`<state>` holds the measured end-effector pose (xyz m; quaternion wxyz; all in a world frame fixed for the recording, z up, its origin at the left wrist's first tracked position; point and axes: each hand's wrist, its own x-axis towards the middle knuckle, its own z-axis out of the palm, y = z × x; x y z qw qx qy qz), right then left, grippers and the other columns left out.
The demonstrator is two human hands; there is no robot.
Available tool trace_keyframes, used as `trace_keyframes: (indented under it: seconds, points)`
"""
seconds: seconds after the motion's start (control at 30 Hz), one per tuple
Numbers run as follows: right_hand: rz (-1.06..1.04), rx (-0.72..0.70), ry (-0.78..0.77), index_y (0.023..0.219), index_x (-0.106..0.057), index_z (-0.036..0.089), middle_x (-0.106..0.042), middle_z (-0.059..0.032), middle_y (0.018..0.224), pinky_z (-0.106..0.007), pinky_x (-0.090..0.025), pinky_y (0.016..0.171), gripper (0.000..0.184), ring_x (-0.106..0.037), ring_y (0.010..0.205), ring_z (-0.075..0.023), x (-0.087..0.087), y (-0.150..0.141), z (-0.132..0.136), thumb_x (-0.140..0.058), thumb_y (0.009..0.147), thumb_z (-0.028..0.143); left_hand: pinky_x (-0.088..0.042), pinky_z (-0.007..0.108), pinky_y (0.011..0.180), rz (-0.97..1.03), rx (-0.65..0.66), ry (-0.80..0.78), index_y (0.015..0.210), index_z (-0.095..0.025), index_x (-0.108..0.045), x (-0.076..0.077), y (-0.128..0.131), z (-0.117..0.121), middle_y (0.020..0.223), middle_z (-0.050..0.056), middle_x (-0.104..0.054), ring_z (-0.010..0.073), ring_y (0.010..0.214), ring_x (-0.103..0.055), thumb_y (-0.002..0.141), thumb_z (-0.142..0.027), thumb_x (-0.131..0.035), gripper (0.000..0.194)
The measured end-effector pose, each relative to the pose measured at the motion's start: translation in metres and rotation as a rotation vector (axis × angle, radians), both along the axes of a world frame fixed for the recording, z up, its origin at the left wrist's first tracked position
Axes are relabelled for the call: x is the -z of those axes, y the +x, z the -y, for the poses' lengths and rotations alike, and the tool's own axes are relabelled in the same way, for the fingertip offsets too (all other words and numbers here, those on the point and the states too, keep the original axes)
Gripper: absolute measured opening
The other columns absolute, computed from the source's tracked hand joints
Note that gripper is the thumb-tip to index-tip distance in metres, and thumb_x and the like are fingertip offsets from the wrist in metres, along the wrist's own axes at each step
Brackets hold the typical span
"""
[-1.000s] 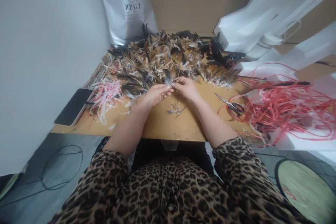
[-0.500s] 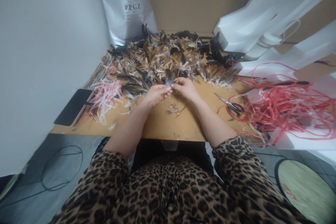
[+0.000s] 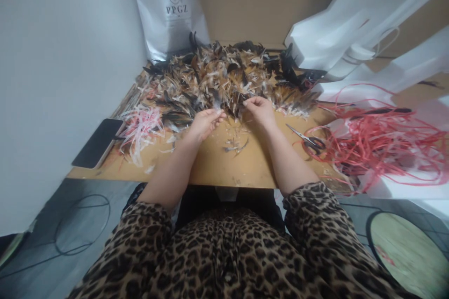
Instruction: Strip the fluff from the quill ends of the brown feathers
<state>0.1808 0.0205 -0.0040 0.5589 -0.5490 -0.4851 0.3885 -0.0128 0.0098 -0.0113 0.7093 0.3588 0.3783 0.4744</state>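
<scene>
My left hand [image 3: 206,122] is closed in a pinch on a small greyish feather [image 3: 216,101], whose dark tip points up and away from me. To its right, my right hand [image 3: 261,111] has thumb and forefinger pressed together at the near edge of the feather pile [image 3: 224,72]. Whatever is between those fingertips is too small to make out. The pile is a broad heap of brown, black and white feathers. Below the hands, a few loose feather scraps [image 3: 235,145] lie on the wooden tabletop [image 3: 224,170].
Left of the pile are pink and white strips [image 3: 142,128] and a phone [image 3: 98,144]. Scissors [image 3: 308,140] lie to the right, beside a tangle of red plastic ribbon [image 3: 382,145]. A silver-grey bag [image 3: 175,23] stands behind, and white sheeting [image 3: 333,32] rises at the back right.
My hands were together at the feather and are now apart. The right hand has moved right and slightly away from me; the left keeps the feather, a little further left.
</scene>
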Motion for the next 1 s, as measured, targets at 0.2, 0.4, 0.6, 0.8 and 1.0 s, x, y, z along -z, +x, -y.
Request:
trace_keyframes:
  seconds: [0.2, 0.4, 0.6, 0.8, 1.0]
  points:
    - [0.298, 0.004, 0.039, 0.067, -0.062, 0.016, -0.059, -0.0003, 0.061, -0.024, -0.038, 0.055, 0.015, -0.049, 0.056, -0.0117, 0.020, 0.003, -0.007, -0.061, 0.068, 0.031, -0.042, 0.012, 0.050, 0.035, -0.046, -0.015, 0.078, -0.009, -0.067, -0.001, 0.000, -0.001, 0.070, 0.003, -0.068, 0.0017, 0.052, -0.056, 0.074, -0.016, -0.071, 0.009]
    - [0.410, -0.021, 0.099, 0.070, -0.065, 0.015, -0.063, -0.0012, 0.065, -0.026, -0.039, 0.060, 0.016, -0.052, 0.059, -0.0124, 0.021, -0.016, -0.004, -0.058, 0.071, 0.030, -0.040, 0.012, 0.049, 0.058, -0.077, -0.008, 0.077, -0.010, -0.066, 0.001, 0.000, 0.000, 0.070, 0.002, -0.068, 0.0013, 0.051, -0.054, 0.074, -0.016, -0.070, 0.008]
    - [0.452, -0.005, 0.055, 0.076, -0.069, 0.014, -0.065, -0.0030, 0.066, -0.026, -0.039, 0.060, 0.028, -0.052, 0.059, -0.0127, 0.017, -0.033, -0.008, -0.058, 0.075, 0.040, -0.038, 0.012, 0.048, 0.040, -0.086, -0.021, 0.077, -0.010, -0.067, 0.001, 0.001, -0.001, 0.069, 0.002, -0.068, 0.0012, 0.051, -0.053, 0.076, -0.016, -0.069, 0.007]
    - [0.375, -0.070, -0.050, 0.071, -0.069, 0.013, -0.065, -0.0023, 0.066, -0.024, -0.039, 0.060, 0.021, -0.050, 0.059, -0.0113, 0.020, -0.036, -0.015, -0.059, 0.071, 0.031, -0.040, 0.012, 0.049, 0.051, -0.083, -0.019, 0.078, -0.010, -0.066, 0.003, 0.000, -0.002, 0.070, 0.002, -0.068, 0.0010, 0.051, -0.054, 0.074, -0.017, -0.071, 0.010]
    - [0.368, -0.050, -0.024, 0.069, -0.069, 0.013, -0.061, -0.0014, 0.060, -0.024, -0.036, 0.056, 0.034, -0.046, 0.055, -0.0110, 0.021, -0.037, -0.016, -0.059, 0.073, 0.046, -0.040, 0.011, 0.048, 0.063, -0.100, -0.019, 0.076, -0.010, -0.065, 0.005, 0.001, -0.004, 0.071, 0.002, -0.068, 0.0012, 0.052, -0.055, 0.074, -0.018, -0.071, 0.010]
